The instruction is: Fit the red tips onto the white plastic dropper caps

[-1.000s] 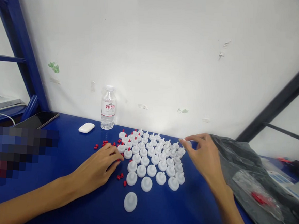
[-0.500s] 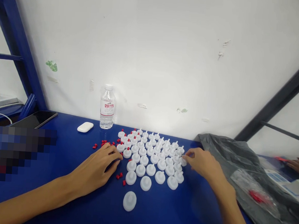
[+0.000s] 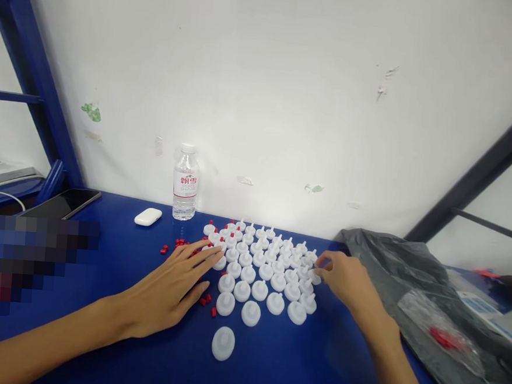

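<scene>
Many white round nozzle caps stand with their spouts up in a cluster on the blue table. Several at the back left have small red tips on their spouts. My left hand is open, its fingers stretched over the cluster's left edge, hiding some caps beneath. At the right edge, my right hand has its thumb and index finger pinched at an outer white nozzle cap. Loose red tips lie beside my left hand. A single nozzle cap sits apart, nearest to me.
A water bottle and a white earphone case stand by the wall. A phone lies at the left. On the right are a dark plastic bag and a clear bag of red pieces.
My left hand has stretched its fingers out and moved right and slightly up over the cluster's left edge. My right hand has stayed almost in place at the right edge.
</scene>
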Demonstrator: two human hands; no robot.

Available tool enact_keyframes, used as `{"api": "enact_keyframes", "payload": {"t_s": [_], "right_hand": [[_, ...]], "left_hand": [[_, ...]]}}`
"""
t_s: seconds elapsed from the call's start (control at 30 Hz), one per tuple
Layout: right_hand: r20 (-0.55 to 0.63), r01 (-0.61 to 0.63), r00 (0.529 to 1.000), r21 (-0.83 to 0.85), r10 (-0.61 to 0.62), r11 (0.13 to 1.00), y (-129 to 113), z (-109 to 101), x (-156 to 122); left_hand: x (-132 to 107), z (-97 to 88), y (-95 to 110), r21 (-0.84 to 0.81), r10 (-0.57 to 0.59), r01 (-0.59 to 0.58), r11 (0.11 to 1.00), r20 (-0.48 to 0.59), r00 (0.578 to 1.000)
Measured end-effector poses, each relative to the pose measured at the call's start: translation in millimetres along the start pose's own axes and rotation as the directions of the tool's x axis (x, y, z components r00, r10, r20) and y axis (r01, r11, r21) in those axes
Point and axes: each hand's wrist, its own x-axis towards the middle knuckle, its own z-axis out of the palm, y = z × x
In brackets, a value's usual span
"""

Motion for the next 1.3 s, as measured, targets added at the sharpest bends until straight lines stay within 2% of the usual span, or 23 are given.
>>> {"api": "enact_keyframes", "payload": {"t_s": [0.13,0.3,0.43,0.67,0.8,0.9,1.0,1.07,1.13,1.17,1.23,1.3], "right_hand": [[-0.013,-0.038,0.999,-0.024,0.038,0.999,2,2,1],[-0.012,-0.061,0.998,-0.070,0.060,0.996,-7,-1,-3],[-0.072,-0.105,0.993,-0.163,0.095,0.981,-13,-4,-5],[-0.142,-0.089,0.988,-0.189,0.063,0.978,-18,-4,-7],[-0.178,-0.072,0.983,-0.156,0.044,0.985,-20,-5,-9],[-0.264,-0.051,0.964,-0.097,0.023,0.994,-24,-7,-10],[-0.389,0.065,0.919,0.009,-0.056,0.998,-35,-8,-15],[-0.446,0.231,0.881,0.120,-0.156,0.965,-47,-6,-21],[-0.476,0.444,0.823,0.201,-0.309,0.873,-62,-2,-32],[-0.486,0.551,0.774,0.204,-0.405,0.809,-70,0,-38],[-0.447,0.742,0.645,0.169,-0.620,0.649,-86,5,-52],[-0.387,0.844,0.530,0.158,-0.755,0.512,-100,11,-64]], "left_hand": [[2,-0.6,1,-0.006,-0.008,0.008,1.000,-0.006,1.000],[3,-3.3,4,-0.044,-0.014,0.013,0.999,-0.029,0.999],[3,-3.8,3,-0.075,-0.012,0.007,0.997,-0.069,0.998],[3,-0.7,1,-0.071,0.029,-0.035,0.997,-0.078,0.997],[7,-2.5,2,-0.135,0.026,-0.048,0.990,-0.158,0.987],[9,-3.3,2,-0.194,0.046,-0.107,0.975,-0.295,0.954],[9,-5.5,5,-0.263,0.036,-0.165,0.951,-0.433,0.901],[9,-9.0,9,-0.300,0.014,-0.179,0.937,-0.481,0.876],[9,-13.3,14,-0.320,0.006,-0.199,0.926,-0.515,0.857],[9,-15.2,16,-0.326,0.011,-0.216,0.920,-0.529,0.848],[9,-17.9,19,-0.336,0.030,-0.252,0.907,-0.546,0.838],[7,-18.3,21,-0.342,0.050,-0.274,0.899,-0.540,0.840]]}}
